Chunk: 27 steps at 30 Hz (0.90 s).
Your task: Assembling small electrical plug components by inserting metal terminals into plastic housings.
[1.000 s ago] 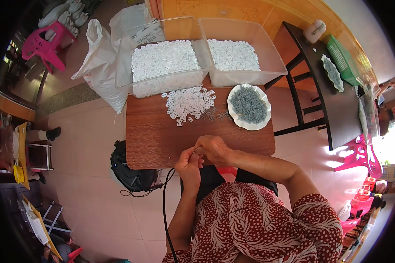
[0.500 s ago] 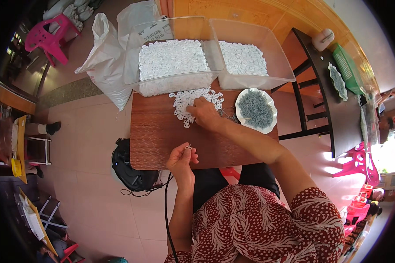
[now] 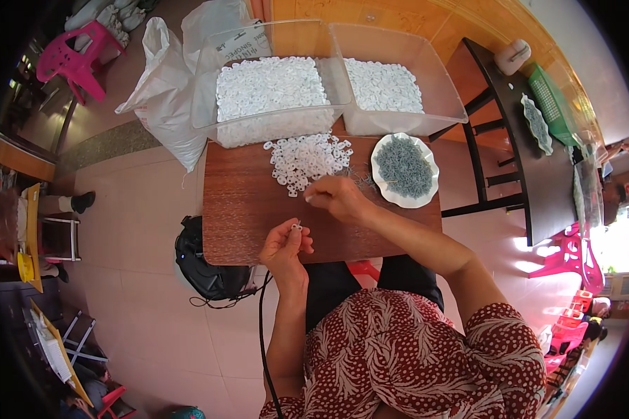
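Note:
Over the front of the brown table [image 3: 237,209], my left hand [image 3: 285,248] pinches a small white plastic clip [image 3: 297,226] between thumb and fingers. My right hand [image 3: 341,200] is closed just below a loose pile of white clips [image 3: 304,157]; a bit of white shows at its fingertips, apparently another clip. To the right of the pile, a white scalloped plate [image 3: 430,188] holds many thin grey nails [image 3: 403,166]. A few more nails lie loose between pile and plate.
Two clear plastic bins [image 3: 265,115] [image 3: 444,115] full of white clips stand at the table's far edge. A white sack [image 3: 168,105] leans left of them. A black bag [image 3: 210,255] sits on the floor by the table. On the right is a dark side table [image 3: 545,202].
My right hand has drawn back from the pile toward me, with a bit of white at its fingertips. My left hand stays nearly in place, holding its clip.

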Available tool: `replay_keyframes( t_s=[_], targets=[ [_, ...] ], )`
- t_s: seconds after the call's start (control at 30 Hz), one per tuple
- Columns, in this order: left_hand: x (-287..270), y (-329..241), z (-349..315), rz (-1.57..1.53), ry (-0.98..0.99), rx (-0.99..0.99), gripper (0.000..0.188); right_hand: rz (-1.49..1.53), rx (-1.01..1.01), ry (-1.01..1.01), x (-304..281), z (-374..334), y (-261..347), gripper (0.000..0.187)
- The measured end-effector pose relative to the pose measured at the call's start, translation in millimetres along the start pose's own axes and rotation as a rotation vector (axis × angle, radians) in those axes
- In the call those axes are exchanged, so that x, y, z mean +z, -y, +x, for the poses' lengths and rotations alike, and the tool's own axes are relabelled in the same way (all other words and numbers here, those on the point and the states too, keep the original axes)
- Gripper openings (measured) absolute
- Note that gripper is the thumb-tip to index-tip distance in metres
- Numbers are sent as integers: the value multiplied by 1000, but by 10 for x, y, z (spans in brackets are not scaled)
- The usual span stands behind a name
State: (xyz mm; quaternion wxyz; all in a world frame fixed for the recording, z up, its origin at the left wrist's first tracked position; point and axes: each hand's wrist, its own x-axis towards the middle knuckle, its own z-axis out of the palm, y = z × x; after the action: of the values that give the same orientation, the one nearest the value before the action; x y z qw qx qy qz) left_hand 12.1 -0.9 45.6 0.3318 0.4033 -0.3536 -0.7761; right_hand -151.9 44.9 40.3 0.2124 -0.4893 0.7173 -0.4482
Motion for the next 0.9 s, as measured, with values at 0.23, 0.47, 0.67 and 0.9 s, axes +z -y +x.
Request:
replay_keyframes(
  t_s=[0.23, 0.47, 0.67, 0.9],
  targets=[
    [152, 10, -118, 31, 102, 33, 13, 158, 247, 184, -219, -370, 411, 11],
    [277, -35, -350, 6, 198, 9, 14, 362, 204, 68, -338, -562, 483, 9],
    [318, -24, -455, 22, 236, 20, 14, 412, 239, 35, -387, -712, 515, 8],
    [352, -11, -540, 26, 272, 26, 14, 481, 253, -38, -390, -786, 516, 11]
  ],
)
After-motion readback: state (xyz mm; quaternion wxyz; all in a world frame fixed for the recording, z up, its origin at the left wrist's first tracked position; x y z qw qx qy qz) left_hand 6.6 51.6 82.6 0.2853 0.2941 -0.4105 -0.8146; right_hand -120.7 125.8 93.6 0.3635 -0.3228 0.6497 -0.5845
